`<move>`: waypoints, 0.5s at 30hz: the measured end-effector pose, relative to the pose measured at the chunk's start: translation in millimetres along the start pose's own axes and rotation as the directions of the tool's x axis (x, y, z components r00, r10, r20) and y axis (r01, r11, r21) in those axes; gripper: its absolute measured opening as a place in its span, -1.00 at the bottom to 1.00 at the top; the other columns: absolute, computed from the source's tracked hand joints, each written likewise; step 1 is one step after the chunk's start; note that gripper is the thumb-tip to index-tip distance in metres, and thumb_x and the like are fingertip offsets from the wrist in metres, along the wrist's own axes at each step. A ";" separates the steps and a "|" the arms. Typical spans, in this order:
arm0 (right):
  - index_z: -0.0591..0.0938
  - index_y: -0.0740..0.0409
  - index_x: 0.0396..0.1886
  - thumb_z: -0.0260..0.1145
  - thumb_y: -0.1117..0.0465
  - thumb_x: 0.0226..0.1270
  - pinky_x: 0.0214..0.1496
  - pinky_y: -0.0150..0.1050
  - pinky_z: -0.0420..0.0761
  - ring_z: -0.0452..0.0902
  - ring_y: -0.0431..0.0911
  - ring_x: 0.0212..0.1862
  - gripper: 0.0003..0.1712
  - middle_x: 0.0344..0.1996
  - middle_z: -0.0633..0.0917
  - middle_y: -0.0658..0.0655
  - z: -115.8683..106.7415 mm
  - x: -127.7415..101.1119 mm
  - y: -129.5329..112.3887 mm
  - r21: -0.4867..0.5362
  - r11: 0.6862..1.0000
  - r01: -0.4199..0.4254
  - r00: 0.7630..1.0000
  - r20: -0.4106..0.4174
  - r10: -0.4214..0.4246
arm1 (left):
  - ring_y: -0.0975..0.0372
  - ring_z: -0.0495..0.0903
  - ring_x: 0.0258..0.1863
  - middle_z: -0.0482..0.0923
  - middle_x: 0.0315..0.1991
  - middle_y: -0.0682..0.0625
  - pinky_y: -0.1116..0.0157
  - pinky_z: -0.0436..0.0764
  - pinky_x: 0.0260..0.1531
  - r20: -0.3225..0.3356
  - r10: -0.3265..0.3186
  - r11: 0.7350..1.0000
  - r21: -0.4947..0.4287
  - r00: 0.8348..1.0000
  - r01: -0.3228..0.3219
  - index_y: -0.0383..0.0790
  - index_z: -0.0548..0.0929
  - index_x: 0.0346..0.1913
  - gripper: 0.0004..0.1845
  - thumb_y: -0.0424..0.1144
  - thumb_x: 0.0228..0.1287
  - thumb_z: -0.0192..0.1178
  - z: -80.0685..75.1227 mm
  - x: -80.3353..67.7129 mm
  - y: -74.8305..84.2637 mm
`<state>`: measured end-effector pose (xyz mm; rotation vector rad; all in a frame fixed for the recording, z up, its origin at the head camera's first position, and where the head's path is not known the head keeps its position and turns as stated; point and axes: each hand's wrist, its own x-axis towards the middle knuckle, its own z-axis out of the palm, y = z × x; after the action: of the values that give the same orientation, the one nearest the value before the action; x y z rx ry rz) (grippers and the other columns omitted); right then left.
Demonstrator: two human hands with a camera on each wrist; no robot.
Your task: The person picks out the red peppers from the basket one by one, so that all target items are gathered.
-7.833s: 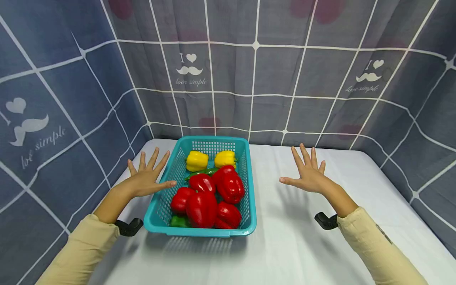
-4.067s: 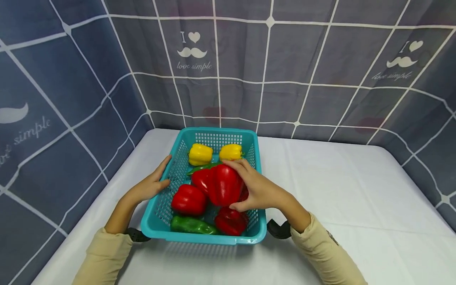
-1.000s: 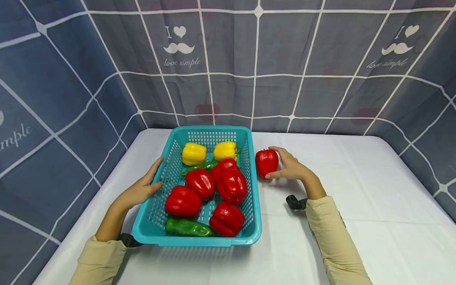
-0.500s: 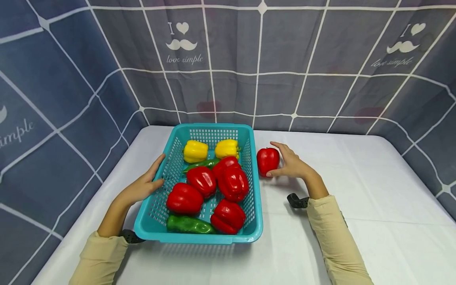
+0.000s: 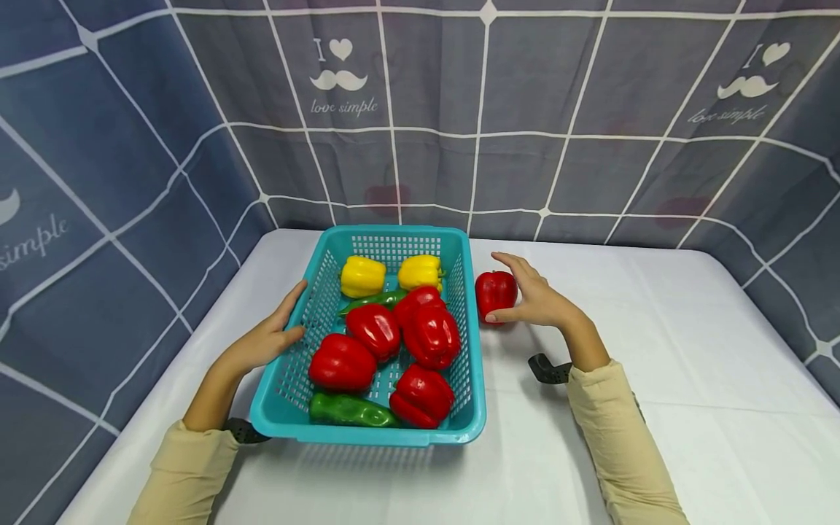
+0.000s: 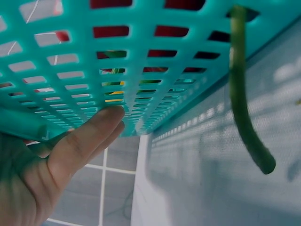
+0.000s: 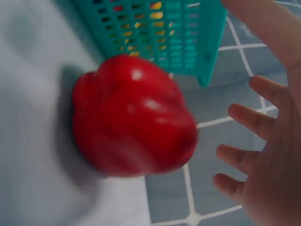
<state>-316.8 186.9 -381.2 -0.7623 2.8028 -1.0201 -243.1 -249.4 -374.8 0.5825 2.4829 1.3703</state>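
One pepper (image 5: 495, 294) beside right hand (image 5: 539, 297)

The head view is bright and mostly sharp, lit softly from above: the white tablecloth (image 5: 656, 321) reads pale, glare spots dot the red bell peppers (image 5: 372, 332), and a light-flecked shadow lies below the basket (image 5: 367, 436). Grid lines on the curtain (image 5: 525, 80) bend towards the side edges. The left wrist view is dimmer and bluish, light patches speckling the cloth at right. In the right wrist view, the loose red bell pepper (image 7: 134, 122) looks blurred, shadow at its left.
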 end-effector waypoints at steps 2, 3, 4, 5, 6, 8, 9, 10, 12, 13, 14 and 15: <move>0.03 -0.12 0.40 0.46 -0.08 -0.14 0.23 0.27 0.16 0.01 0.09 0.34 0.13 0.35 0.12 0.12 -2.0 -1.8 -8.0 0.027 1.000 0.016 1.000 0.002 -0.016 | -0.31 -0.06 0.27 -0.40 0.41 -0.33 -0.15 0.48 -0.12 0.001 0.002 1.000 -0.002 1.000 -0.002 -0.19 -0.42 0.42 -0.19 -0.46 0.25 -0.21 -0.2 0.6 0.2; 0.03 -0.13 0.40 0.46 -0.08 -0.13 0.22 0.24 0.21 0.02 0.08 0.34 0.12 0.35 0.12 0.12 -2.7 -2.7 -12.2 0.042 0.999 0.028 1.000 0.004 -0.028 | -0.31 -0.06 0.27 -0.40 0.41 -0.32 -0.15 0.48 -0.12 0.002 0.003 1.000 -0.003 1.000 -0.003 -0.19 -0.43 0.42 -0.19 -0.46 0.25 -0.21 -0.2 0.9 0.3; 0.02 -0.15 0.40 0.45 -0.08 -0.12 0.20 0.21 0.27 0.03 0.07 0.33 0.12 0.36 0.11 0.11 -3.1 -3.5 -16.4 0.057 0.998 0.038 0.999 0.007 -0.039 | -0.31 -0.06 0.27 -0.40 0.41 -0.32 -0.16 0.47 -0.11 0.002 0.003 1.000 -0.003 1.000 -0.003 -0.19 -0.43 0.42 -0.19 -0.46 0.25 -0.21 -0.3 1.1 0.3; 0.01 -0.16 0.41 0.45 -0.08 -0.11 0.19 0.18 0.31 0.03 0.07 0.33 0.12 0.36 0.11 0.11 -3.2 -4.3 -21.0 0.070 0.996 0.055 0.998 0.012 -0.056 | -0.31 -0.07 0.28 -0.40 0.41 -0.33 -0.16 0.47 -0.11 0.002 0.004 1.000 -0.002 1.000 -0.004 -0.19 -0.43 0.42 -0.19 -0.47 0.25 -0.21 -0.3 1.3 0.3; 0.00 -0.17 0.41 0.45 -0.07 -0.11 0.16 0.15 0.37 0.04 0.07 0.33 0.13 0.36 0.10 0.11 -2.8 -5.0 -25.4 0.083 0.994 0.068 0.997 0.019 -0.070 | -0.31 -0.06 0.27 -0.40 0.41 -0.33 -0.16 0.46 -0.11 0.001 0.004 1.000 -0.002 1.000 -0.004 -0.19 -0.43 0.42 -0.19 -0.47 0.25 -0.21 -0.3 1.5 0.3; -0.02 -0.14 0.42 0.46 -0.06 -0.11 0.11 0.11 0.43 0.04 0.07 0.33 0.14 0.37 0.08 0.11 -0.8 -6.5 -34.0 0.105 0.989 0.102 0.994 0.031 -0.106 | -0.31 -0.07 0.28 -0.40 0.41 -0.33 -0.17 0.45 -0.09 0.001 0.005 1.000 0.001 1.000 -0.005 -0.20 -0.42 0.42 -0.20 -0.47 0.25 -0.21 -0.1 1.6 0.3; -0.03 -0.13 0.42 0.46 -0.06 -0.11 0.11 0.12 0.43 0.02 0.07 0.34 0.15 0.37 0.07 0.12 0.8 -7.0 -38.1 0.103 0.987 0.120 0.992 0.038 -0.124 | -0.31 -0.07 0.28 -0.40 0.41 -0.33 -0.17 0.45 -0.09 0.001 0.005 1.000 0.001 1.000 -0.005 -0.20 -0.42 0.42 -0.20 -0.47 0.25 -0.21 0.1 1.5 0.5; -0.03 -0.10 0.43 0.46 -0.06 -0.11 0.12 0.12 0.42 0.01 0.07 0.35 0.16 0.38 0.06 0.12 2.7 -7.6 -42.3 0.104 0.985 0.139 0.989 0.046 -0.144 | -0.32 -0.07 0.27 -0.40 0.41 -0.33 -0.17 0.45 -0.10 0.000 0.004 1.000 0.003 1.000 -0.004 -0.21 -0.42 0.42 -0.20 -0.47 0.25 -0.21 0.2 1.5 0.4; -0.04 -0.09 0.43 0.46 -0.07 -0.11 0.16 0.14 0.37 -0.02 0.06 0.37 0.17 0.39 0.04 0.11 7.3 -8.5 -50.6 0.096 0.981 0.169 0.983 0.062 -0.176 | -0.31 -0.06 0.28 -0.41 0.41 -0.33 -0.17 0.45 -0.09 0.000 0.000 1.000 0.006 1.000 0.000 -0.21 -0.42 0.42 -0.20 -0.46 0.25 -0.21 0.3 1.0 0.6; -0.04 -0.09 0.43 0.46 -0.08 -0.12 0.18 0.16 0.33 -0.04 0.06 0.38 0.18 0.39 0.03 0.10 9.9 -8.8 -54.8 0.088 0.979 0.183 0.979 0.070 -0.190 | -0.30 -0.08 0.28 -0.41 0.41 -0.33 -0.17 0.43 -0.06 -0.001 -0.003 1.000 0.011 1.000 0.003 -0.21 -0.42 0.42 -0.20 -0.46 0.26 -0.20 0.4 0.6 0.8; -0.04 -0.10 0.43 0.46 -0.09 -0.12 0.20 0.18 0.30 -0.06 0.05 0.39 0.18 0.40 0.03 0.09 12.8 -8.9 -58.8 0.079 0.977 0.197 0.976 0.079 -0.203 | -0.29 -0.08 0.29 -0.41 0.41 -0.33 -0.18 0.41 -0.04 -0.003 -0.008 1.000 0.016 1.000 0.008 -0.21 -0.43 0.42 -0.20 -0.45 0.26 -0.20 0.3 0.2 1.0; -0.04 -0.12 0.43 0.45 -0.11 -0.13 0.21 0.19 0.28 -0.08 0.04 0.40 0.19 0.40 0.02 0.07 15.9 -8.9 -63.0 0.074 0.975 0.208 0.973 0.089 -0.214 | -0.29 -0.10 0.30 -0.41 0.42 -0.33 -0.19 0.38 0.00 -0.004 -0.012 1.000 0.020 1.000 0.012 -0.21 -0.43 0.42 -0.20 -0.45 0.27 -0.20 0.2 -0.3 1.3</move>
<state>-278.4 140.3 -355.5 -1.0898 2.6368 -1.0661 -242.4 -248.7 -373.8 0.5687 2.5023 1.3452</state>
